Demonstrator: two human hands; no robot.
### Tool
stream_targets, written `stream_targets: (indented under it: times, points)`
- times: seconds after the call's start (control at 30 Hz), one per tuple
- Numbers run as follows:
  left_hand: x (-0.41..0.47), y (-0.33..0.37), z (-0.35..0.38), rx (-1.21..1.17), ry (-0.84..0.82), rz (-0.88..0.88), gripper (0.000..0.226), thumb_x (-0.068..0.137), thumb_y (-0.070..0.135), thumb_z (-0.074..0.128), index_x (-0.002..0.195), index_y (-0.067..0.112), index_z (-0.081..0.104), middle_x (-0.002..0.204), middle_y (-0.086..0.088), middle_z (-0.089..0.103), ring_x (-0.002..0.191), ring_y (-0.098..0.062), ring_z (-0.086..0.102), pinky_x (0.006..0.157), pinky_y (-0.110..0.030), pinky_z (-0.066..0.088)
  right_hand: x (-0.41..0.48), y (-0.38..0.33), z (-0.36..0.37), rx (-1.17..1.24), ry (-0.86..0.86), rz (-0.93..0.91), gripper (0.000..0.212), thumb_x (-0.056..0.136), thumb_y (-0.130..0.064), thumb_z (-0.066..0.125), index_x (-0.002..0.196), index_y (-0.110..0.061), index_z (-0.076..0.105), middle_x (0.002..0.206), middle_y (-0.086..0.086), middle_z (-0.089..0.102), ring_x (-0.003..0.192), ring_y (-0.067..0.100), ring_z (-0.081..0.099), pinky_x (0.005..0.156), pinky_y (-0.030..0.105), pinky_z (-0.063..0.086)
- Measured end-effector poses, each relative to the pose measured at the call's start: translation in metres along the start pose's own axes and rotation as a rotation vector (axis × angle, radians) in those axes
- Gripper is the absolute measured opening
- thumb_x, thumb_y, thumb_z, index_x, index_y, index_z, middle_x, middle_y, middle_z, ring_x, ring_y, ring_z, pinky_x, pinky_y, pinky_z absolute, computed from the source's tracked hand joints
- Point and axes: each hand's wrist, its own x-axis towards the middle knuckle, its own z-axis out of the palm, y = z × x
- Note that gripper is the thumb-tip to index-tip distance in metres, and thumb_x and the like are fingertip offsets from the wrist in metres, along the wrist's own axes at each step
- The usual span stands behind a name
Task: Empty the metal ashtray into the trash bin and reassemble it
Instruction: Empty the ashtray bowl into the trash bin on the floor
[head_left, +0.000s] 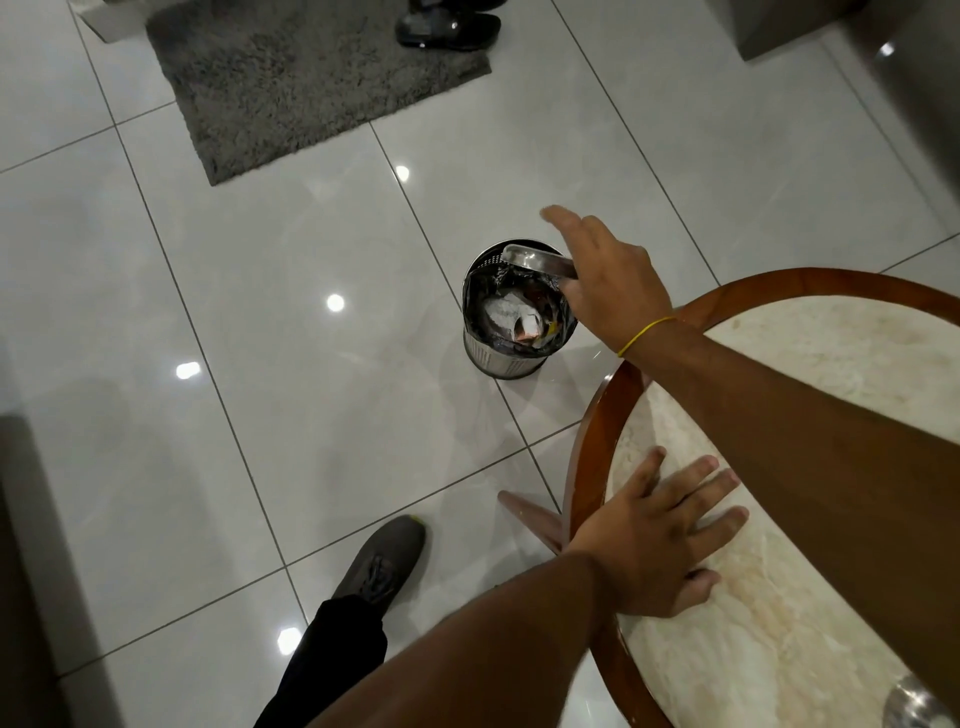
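My right hand (605, 275) reaches out over the floor and grips a shiny metal ashtray part (537, 260), tilted above the mouth of a small round metal trash bin (498, 358). The bin is lined with a black bag and holds crumpled paper and scraps. My left hand (660, 535) lies flat, fingers spread, on the marble top of a round table (587, 441) with a wooden rim. At the bottom right corner of the table a shiny metal piece (919, 701) is partly cut off by the frame edge.
The floor is glossy white tile. A grey rug (291, 78) lies at the back with dark shoes (447, 26) beyond it. My own shoe and dark trouser leg (374, 566) stand left of the table. A table leg (530, 519) angles out below the rim.
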Motion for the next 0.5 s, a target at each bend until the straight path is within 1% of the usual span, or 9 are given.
stream_targets:
  times: [0.07,0.1,0.17,0.2,0.23,0.27,0.37,0.4,0.5]
  points:
    - [-0.0002,-0.0005,-0.0014,0.008,0.0,0.0,0.07,0.105,0.064,0.047,0.164,0.026,0.042,0.175,-0.009,0.034,0.165,-0.031,0.022,0.134,-0.061,0.005,-0.0017,-0.0004,-0.0008,-0.001,0.017,0.001,0.079,0.084,0.005,0.069,0.155,-0.015,0.041,0.109,0.018,0.061,0.065,0.036,0.059,0.06,0.043,0.053]
    - [-0.0001,-0.0007,-0.002,0.013,-0.004,-0.001,0.07,0.105,0.064,0.046,0.164,0.026,0.041,0.175,-0.009,0.034,0.165,-0.031,0.022,0.134,-0.061,0.005,-0.0024,-0.001,-0.0013,0.003,0.019,0.005,0.075,0.084,0.005,0.068,0.153,-0.013,0.044,0.108,0.019,0.06,0.063,0.036,0.058,0.058,0.043,0.053]
    - [-0.0004,-0.0008,-0.0029,0.024,-0.01,-0.007,0.071,0.105,0.064,0.045,0.165,0.026,0.04,0.175,-0.008,0.035,0.165,-0.031,0.023,0.134,-0.061,0.005,-0.0034,-0.0029,-0.003,0.007,0.014,0.002,0.054,0.085,0.005,0.067,0.136,-0.007,0.057,0.106,0.021,0.06,0.063,0.039,0.058,0.058,0.045,0.056]
    - [-0.0005,-0.0008,-0.0032,0.028,-0.01,-0.01,0.071,0.105,0.064,0.045,0.165,0.026,0.04,0.175,-0.008,0.034,0.165,-0.031,0.023,0.134,-0.061,0.005,-0.0037,-0.0041,-0.0039,0.003,0.008,-0.002,0.043,0.085,0.005,0.068,0.126,-0.004,0.061,0.104,0.021,0.059,0.063,0.04,0.059,0.058,0.048,0.057]
    - [-0.0004,-0.0006,-0.0032,0.03,-0.012,-0.011,0.071,0.105,0.065,0.044,0.165,0.027,0.039,0.175,-0.009,0.034,0.165,-0.031,0.022,0.134,-0.061,0.004,-0.0039,-0.005,-0.0043,0.002,0.006,0.002,0.037,0.085,0.004,0.068,0.121,-0.003,0.062,0.103,0.021,0.059,0.064,0.041,0.059,0.059,0.05,0.057]
    - [-0.0003,-0.0003,-0.0032,0.031,-0.015,-0.008,0.071,0.106,0.065,0.044,0.165,0.027,0.039,0.176,-0.008,0.033,0.165,-0.031,0.022,0.134,-0.061,0.003,-0.0042,-0.0058,-0.0043,0.008,0.009,0.012,0.039,0.084,0.004,0.067,0.122,-0.003,0.061,0.104,0.021,0.059,0.064,0.042,0.06,0.059,0.049,0.057]
    - [0.0002,0.0001,-0.0026,0.03,-0.017,-0.007,0.071,0.106,0.065,0.043,0.166,0.027,0.038,0.176,-0.008,0.033,0.165,-0.031,0.023,0.134,-0.061,0.002,-0.0037,-0.0041,-0.0042,0.022,0.019,0.037,0.053,0.083,0.006,0.064,0.134,-0.005,0.055,0.108,0.022,0.059,0.062,0.042,0.058,0.057,0.045,0.055]
    - [0.0003,0.0004,-0.0023,0.03,-0.016,-0.004,0.071,0.106,0.065,0.044,0.166,0.026,0.038,0.176,-0.008,0.034,0.165,-0.031,0.023,0.134,-0.061,0.003,-0.0036,-0.0042,-0.0043,0.015,0.012,0.036,0.051,0.084,0.006,0.064,0.133,-0.005,0.055,0.106,0.022,0.058,0.061,0.043,0.058,0.057,0.045,0.055]
    - [-0.0004,0.0009,-0.0012,0.019,-0.01,-0.008,0.07,0.105,0.064,0.045,0.164,0.026,0.04,0.175,-0.008,0.035,0.164,-0.032,0.023,0.134,-0.061,0.003,-0.002,-0.0044,-0.0051,-0.019,-0.034,0.025,0.034,0.086,0.003,0.065,0.119,-0.004,0.059,0.101,0.021,0.055,0.064,0.046,0.057,0.061,0.053,0.057]
